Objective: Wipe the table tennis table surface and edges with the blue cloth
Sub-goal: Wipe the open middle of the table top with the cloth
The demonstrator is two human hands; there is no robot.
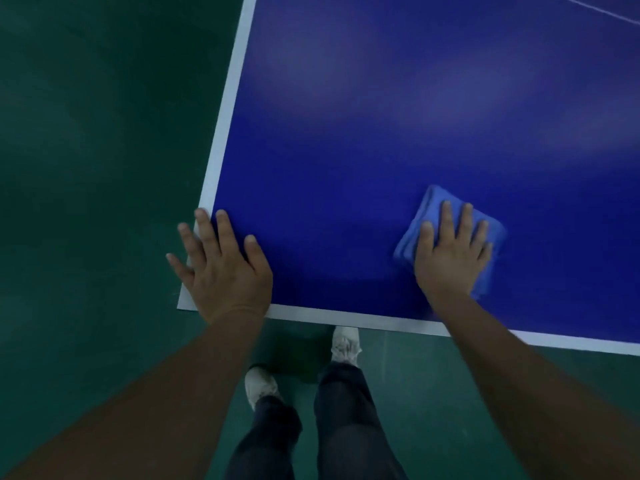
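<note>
Head view: blue table (381, 133), white-edged, over green floor (86, 133). Right hand (450, 251) flat, fingers straight, pressing folded blue cloth (426, 209). Left hand (221, 265) spread flat at corner.

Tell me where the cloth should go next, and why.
Likely slide the blue cloth left along the near white edge toward the corner: the right hand presses it flat just inside that edge, and the left hand rests on the table corner.

Head view, steeply down on table (346, 150)
</note>
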